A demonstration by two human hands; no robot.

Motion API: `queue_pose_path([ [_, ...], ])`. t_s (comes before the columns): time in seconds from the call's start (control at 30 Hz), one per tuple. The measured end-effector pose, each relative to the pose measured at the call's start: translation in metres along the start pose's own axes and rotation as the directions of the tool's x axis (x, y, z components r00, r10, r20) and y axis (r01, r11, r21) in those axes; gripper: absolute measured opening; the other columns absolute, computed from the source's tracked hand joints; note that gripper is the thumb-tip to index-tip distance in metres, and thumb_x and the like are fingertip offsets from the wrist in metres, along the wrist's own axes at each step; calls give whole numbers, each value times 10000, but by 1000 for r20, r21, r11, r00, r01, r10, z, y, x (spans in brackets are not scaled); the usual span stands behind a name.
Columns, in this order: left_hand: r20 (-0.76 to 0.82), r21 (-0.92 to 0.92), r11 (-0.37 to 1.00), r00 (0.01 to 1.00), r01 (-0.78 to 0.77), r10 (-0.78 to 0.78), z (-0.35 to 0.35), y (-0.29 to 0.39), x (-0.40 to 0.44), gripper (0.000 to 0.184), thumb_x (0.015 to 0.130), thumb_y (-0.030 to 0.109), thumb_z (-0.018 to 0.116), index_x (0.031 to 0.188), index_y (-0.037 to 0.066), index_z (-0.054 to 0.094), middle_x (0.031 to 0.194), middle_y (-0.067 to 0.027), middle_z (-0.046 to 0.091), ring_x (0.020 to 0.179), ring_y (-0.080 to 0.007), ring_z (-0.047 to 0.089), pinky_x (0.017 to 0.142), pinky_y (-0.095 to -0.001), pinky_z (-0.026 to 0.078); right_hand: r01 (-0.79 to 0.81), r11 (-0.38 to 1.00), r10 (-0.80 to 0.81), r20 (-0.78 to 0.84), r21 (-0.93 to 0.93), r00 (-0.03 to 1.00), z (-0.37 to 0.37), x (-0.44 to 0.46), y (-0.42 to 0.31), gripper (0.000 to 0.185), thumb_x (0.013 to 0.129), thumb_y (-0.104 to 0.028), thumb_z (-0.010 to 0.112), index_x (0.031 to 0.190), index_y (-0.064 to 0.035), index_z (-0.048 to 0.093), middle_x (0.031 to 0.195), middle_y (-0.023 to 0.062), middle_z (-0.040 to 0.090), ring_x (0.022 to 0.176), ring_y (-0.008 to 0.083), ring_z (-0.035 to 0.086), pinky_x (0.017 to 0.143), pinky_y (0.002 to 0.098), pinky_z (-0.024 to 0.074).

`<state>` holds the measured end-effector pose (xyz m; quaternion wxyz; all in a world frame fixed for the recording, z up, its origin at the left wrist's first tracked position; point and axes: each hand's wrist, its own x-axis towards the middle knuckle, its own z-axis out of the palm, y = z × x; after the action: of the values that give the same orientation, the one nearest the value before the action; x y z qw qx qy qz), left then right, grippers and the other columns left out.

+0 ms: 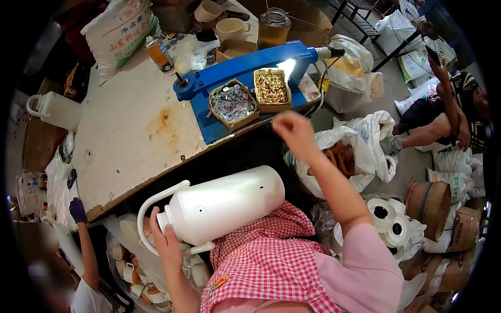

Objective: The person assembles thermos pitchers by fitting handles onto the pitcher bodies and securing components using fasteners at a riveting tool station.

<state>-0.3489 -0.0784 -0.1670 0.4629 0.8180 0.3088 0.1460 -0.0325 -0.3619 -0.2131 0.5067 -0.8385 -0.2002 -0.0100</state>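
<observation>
A white vacuum flask shell (pixel 224 206) lies tilted across my lap, with a loop handle (pixel 147 206) at its neck end. My left hand (pixel 168 242) is wrapped round the neck of the flask shell. Small holes show in its side. My right hand (pixel 293 128) is raised beside the table edge, just below a box of brass-coloured rivets (pixel 271 88). Its fingers are curled together and slightly blurred; anything in them is hidden. Left of the rivets stands a box of grey metal washers (pixel 233 103). Both boxes rest on the base of a blue riveting machine (pixel 240 68).
A spray can (pixel 158 53), a jar of amber liquid (pixel 274 28) and a full sack (pixel 117 36) stand on the table. Bags of brown parts (pixel 342 156) and white rings (pixel 383 215) are at right. A co-worker's gloved hand (pixel 78 210) is at left; another person sits at right.
</observation>
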Motion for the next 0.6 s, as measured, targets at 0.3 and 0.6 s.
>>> queue_pose_path([
  [0.3,78,-126,987,993,100,-91,-4,-4,14,517,994,245,537,1473,81,428,1334,-126,495,1237,-251,487,1096,-367,355,13,586,-115,-67,-810,991,31,125,37,144,844,-173,614,818,-91,730,780,136,721,760,326,719,658,443,559],
  [0.6,142,-326,928,980,182,-142,-8,-6,21,566,927,159,607,1457,81,424,1308,-97,480,1179,-229,500,1061,-351,387,7,625,-104,-74,-780,992,30,121,33,134,848,-237,624,853,-160,733,807,117,716,751,336,699,648,473,531],
])
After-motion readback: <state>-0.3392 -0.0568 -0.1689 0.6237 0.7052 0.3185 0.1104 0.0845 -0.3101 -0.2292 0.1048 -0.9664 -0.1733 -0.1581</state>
